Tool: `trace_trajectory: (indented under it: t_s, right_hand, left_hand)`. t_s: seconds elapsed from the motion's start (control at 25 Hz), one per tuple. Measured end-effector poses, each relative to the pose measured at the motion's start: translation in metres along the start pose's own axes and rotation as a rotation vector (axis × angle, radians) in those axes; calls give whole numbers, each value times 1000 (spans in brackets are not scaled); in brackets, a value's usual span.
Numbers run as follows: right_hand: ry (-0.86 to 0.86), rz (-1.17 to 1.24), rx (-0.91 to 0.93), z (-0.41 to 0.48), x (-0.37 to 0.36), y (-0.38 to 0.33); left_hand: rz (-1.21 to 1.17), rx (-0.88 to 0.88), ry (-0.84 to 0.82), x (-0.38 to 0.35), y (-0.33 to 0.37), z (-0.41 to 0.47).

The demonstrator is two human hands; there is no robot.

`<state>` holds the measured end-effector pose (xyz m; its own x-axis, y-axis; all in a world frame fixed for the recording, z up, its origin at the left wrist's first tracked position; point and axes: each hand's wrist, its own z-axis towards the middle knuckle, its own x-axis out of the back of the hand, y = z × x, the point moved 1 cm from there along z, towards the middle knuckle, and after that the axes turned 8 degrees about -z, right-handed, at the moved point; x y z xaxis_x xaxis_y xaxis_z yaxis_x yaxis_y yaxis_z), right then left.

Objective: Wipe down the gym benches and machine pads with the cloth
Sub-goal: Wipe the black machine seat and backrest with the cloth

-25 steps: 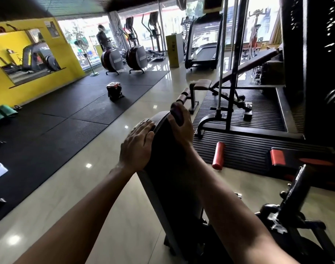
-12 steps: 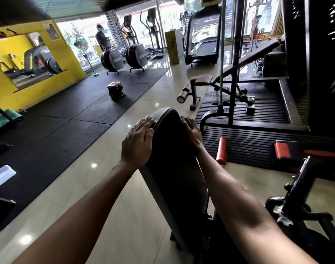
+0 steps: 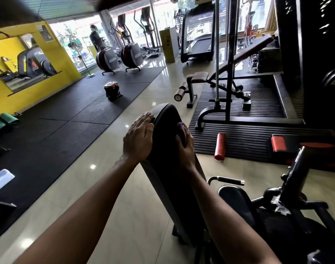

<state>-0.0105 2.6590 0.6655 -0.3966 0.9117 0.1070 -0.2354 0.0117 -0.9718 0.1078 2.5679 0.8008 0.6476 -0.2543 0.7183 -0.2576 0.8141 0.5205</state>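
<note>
Two hands are on the black back pad of the bench, and only one of them has moved. A second ago the right hand was up at the rounded top of the pad. Half a second ago it was at the upper right edge, and now it sits lower down the pad's right side. Its fingers are curled round the purplish cloth, which it presses against the upholstery, with a fold showing above the knuckles. The left hand stays where it was, lying flat on the pad's upper left edge with straight fingers close together, holding nothing. The view has also dropped a little, so the dark seat now shows at the lower right.

The pad stands tilted upright over a glossy cream tile floor. To the left lie black rubber mats, with a small dark bag standing on one of them. Behind them is a yellow wall with a mirror. Along the bright windows stand elliptical machines, a pedestal fan and a treadmill, and a person is beside the ellipticals. To the right, an incline bench stands on a ribbed mat. A red foam roller is at the mat's near edge.
</note>
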Motion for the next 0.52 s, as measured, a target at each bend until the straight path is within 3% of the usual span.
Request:
trace_trajectory:
  t_s: [0.12,0.24,0.36,0.44,0.52]
  right_hand:
    - [-9,-24,-49,13,3,-41]
    - [27,-50,199,-40,-8,-65]
    - [7,-128,365,-89,-10,-29]
    - [-12,-136,253,-78,-2,0]
    - [-2,-43,-6,-50,3,7]
  left_hand:
    - [1,0,6,0,1,0]
    - [1,-4,6,0,0,1]
    - [10,-10,-1,0,0,0]
    - [11,-8,-6,0,0,0]
    - [10,-6,-14,0,-1,0]
